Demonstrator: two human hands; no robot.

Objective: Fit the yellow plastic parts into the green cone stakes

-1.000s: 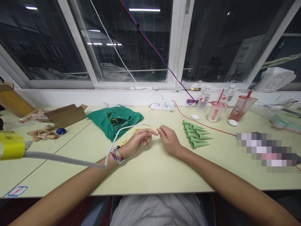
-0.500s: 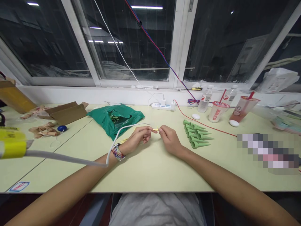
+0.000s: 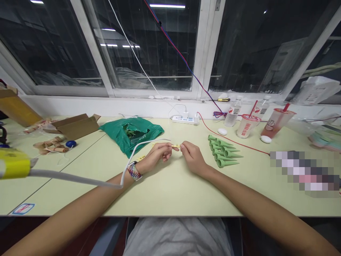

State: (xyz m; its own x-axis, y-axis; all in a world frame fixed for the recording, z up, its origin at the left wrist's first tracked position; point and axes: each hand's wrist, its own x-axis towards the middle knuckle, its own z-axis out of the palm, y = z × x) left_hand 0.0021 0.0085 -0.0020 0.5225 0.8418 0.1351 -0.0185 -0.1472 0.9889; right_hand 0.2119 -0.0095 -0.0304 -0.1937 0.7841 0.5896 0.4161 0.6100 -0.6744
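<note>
Between my two hands, over the middle of the table, is a small thin yellow plastic piece (image 3: 176,146). My left hand (image 3: 159,153), with a colourful band on the wrist, is closed on its left part. My right hand (image 3: 192,155) is curled into a fist, thumb and finger pinching its right end. Much of the piece is hidden by the fingers. More yellow pieces (image 3: 140,158) lie on the table behind my left wrist. Right of my right hand, several green cone-shaped spikes (image 3: 223,151) lie in rows.
A torn green plastic bag (image 3: 128,135) lies behind my left hand. A white cable (image 3: 77,180) crosses above my left forearm. Farther back are a power strip (image 3: 183,120), drink cups (image 3: 248,126) and bottles (image 3: 232,113). A cardboard box (image 3: 76,127) and wooden toys (image 3: 52,145) lie left.
Both hands stay almost in place, still holding the yellow piece. The whole view has shifted very slightly.
</note>
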